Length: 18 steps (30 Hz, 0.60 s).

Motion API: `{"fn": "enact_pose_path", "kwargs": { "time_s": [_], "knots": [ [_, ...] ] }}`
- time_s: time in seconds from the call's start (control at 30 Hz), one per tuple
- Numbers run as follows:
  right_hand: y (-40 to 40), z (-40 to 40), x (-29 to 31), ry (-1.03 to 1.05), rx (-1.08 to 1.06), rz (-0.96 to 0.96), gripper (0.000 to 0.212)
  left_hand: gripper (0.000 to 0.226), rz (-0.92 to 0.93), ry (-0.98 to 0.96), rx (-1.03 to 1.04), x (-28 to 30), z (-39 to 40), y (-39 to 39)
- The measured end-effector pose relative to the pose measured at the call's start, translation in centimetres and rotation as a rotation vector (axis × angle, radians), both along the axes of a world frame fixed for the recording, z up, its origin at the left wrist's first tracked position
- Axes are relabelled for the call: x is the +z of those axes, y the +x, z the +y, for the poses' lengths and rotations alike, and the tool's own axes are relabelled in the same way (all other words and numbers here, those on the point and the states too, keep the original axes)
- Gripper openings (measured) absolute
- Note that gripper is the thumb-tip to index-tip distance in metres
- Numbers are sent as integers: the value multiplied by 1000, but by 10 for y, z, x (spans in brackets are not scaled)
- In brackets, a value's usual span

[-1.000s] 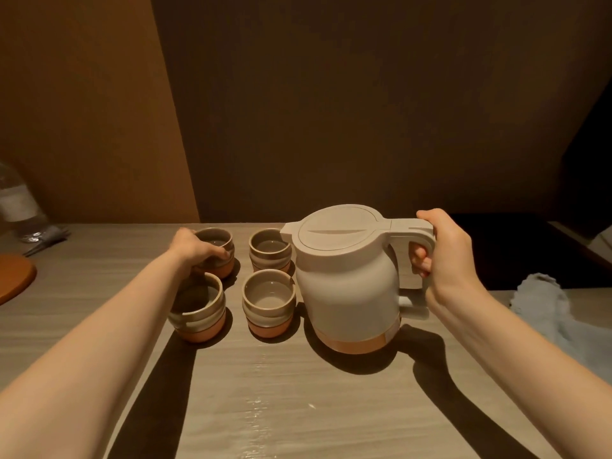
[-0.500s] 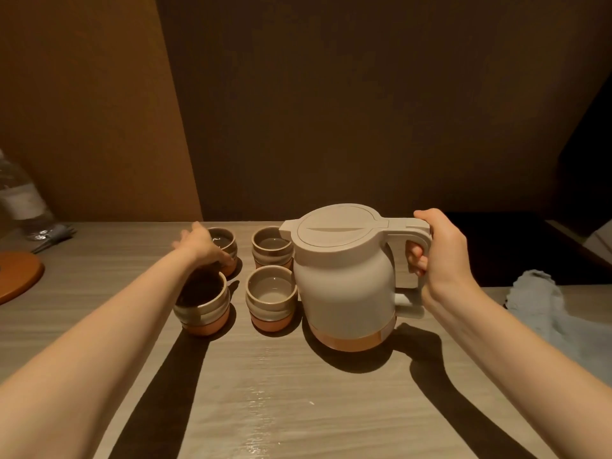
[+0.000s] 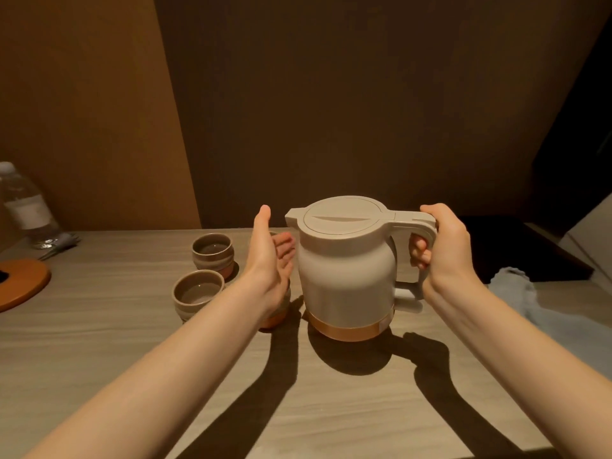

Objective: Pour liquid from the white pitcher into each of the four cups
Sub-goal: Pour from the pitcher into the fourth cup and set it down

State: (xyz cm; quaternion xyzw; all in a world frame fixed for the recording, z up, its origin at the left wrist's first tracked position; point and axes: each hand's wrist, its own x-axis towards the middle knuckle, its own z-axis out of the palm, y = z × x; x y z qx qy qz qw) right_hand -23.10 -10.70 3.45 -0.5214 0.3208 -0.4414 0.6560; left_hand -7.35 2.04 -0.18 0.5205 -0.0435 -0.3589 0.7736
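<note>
Pitcher (image 3: 346,279) upright on the bench (image 3: 99,329), two cups (image 3: 213,251) (image 3: 198,294) to its left, one behind the other, water bottle (image 3: 23,207) at far left rear, round tray (image 3: 23,284) before it, cloth (image 3: 530,303) at right

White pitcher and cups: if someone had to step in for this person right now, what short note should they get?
Right hand: closed on the handle of the white pitcher, which stands upright on the table, lid closed.
Left hand: open, palm toward the pitcher's side, holding nothing.
Far left cup and near left cup are in plain view; another cup peeks out behind the left hand, the fourth is hidden.
Nothing is being poured; fill levels are unclear. Check, then pour.
</note>
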Motion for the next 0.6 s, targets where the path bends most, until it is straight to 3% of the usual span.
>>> {"fn": "enact_pose_path", "kwargs": {
  "time_s": [0.1,0.43,0.6],
  "knots": [
    [-2,-4,0,-6,-19,0,37,87,84,-51,-85,1,-4,-15],
    [6,-25,-8,5,-97,-26,34,68,-35,39,-144,30,-21,-28],
    [21,-41,-16,26,-97,-43,33,42,-37,29,-164,34,-32,-22]
  ]
}}
